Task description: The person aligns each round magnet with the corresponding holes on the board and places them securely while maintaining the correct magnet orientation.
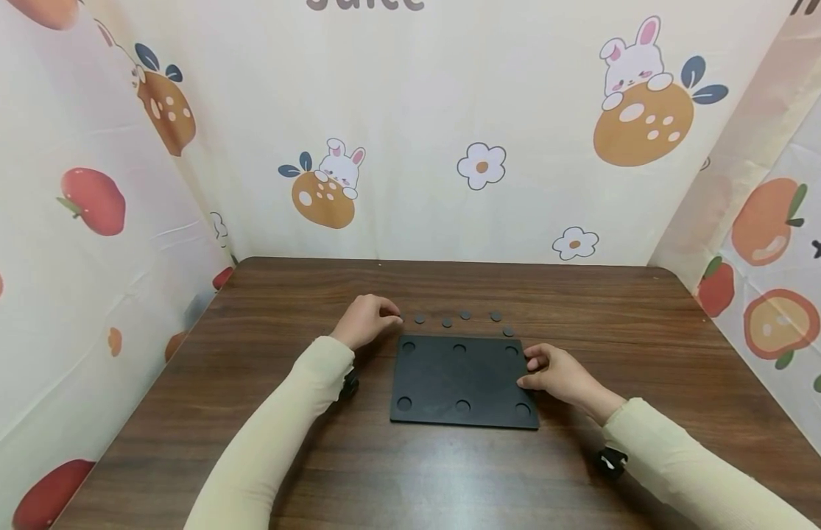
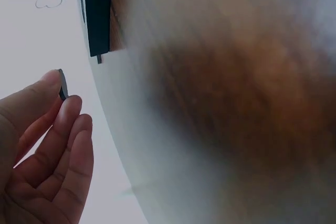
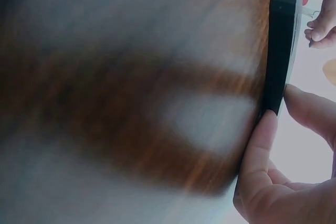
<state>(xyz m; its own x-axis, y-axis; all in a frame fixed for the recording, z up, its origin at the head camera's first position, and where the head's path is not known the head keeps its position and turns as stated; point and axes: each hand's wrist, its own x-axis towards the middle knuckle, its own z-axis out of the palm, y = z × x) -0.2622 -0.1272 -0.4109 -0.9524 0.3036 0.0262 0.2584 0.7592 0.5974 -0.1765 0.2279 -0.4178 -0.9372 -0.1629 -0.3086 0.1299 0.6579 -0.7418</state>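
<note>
My left hand (image 1: 365, 322) is behind the far left corner of the black board (image 1: 459, 379), pinching a small dark disc (image 2: 63, 84) between thumb and fingertips. In the left wrist view the disc stands on edge in that pinch. The board lies flat, with shallow round recesses along its far and near edges. At its right edge, my right hand (image 1: 557, 377) holds the board by thumb and fingers, as the right wrist view also shows. Several similar discs (image 1: 446, 322) lie loosely spread behind the board, one (image 1: 508, 332) close to its far right corner.
Everything rests on a brown wood-grain table (image 1: 284, 294). Printed cloth (image 1: 417, 199) with rabbits, fruit and flowers walls in its back and both sides. A black wrist device (image 1: 611, 462) hangs under the right sleeve.
</note>
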